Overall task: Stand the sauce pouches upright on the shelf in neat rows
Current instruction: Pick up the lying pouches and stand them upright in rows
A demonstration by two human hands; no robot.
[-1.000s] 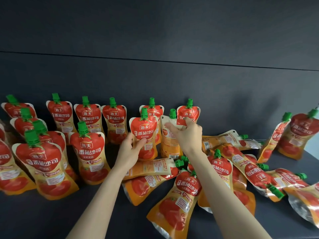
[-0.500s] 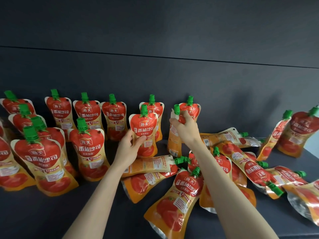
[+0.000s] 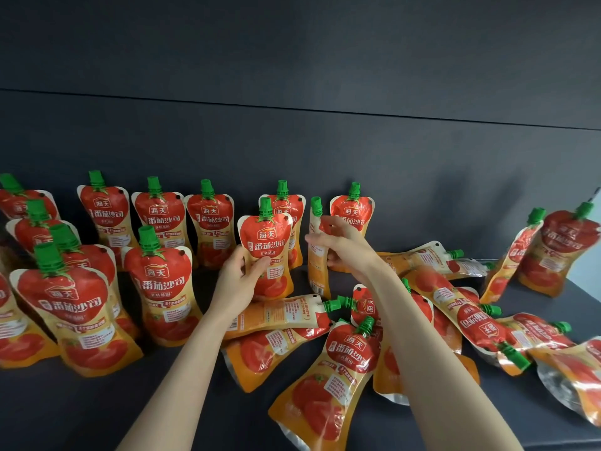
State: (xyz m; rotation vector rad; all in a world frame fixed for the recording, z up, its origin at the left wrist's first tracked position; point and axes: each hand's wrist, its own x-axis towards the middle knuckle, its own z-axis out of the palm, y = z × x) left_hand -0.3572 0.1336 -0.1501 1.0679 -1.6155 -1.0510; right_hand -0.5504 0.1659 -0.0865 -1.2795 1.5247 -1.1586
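Sauce pouches (image 3: 158, 219) with green caps stand in rows along the left half of the dark shelf (image 3: 97, 418), their fronts facing out, while a loose heap (image 3: 328, 369) lies flat and overlapping on the right half. At the centre the left hand (image 3: 237, 281) holds one upright pouch (image 3: 265, 252) by its lower left edge, fingers (image 3: 241, 258) curled round it with the thumb across the front. Just beside it, the right hand (image 3: 348, 245) reaches to a side-on pouch (image 3: 315, 271) that stands edge-first to the camera. Its fingers are spread across the upper part, but blur hides whether they pinch it or merely touch it. Two leaning pouches (image 3: 559, 252) rest against the back wall (image 3: 325, 157) at far right. The step in hand appears to be seating this pair at the end of the rows. The next move likely calls for turning the side-on pouch to face forward, then lifting another from the heap.
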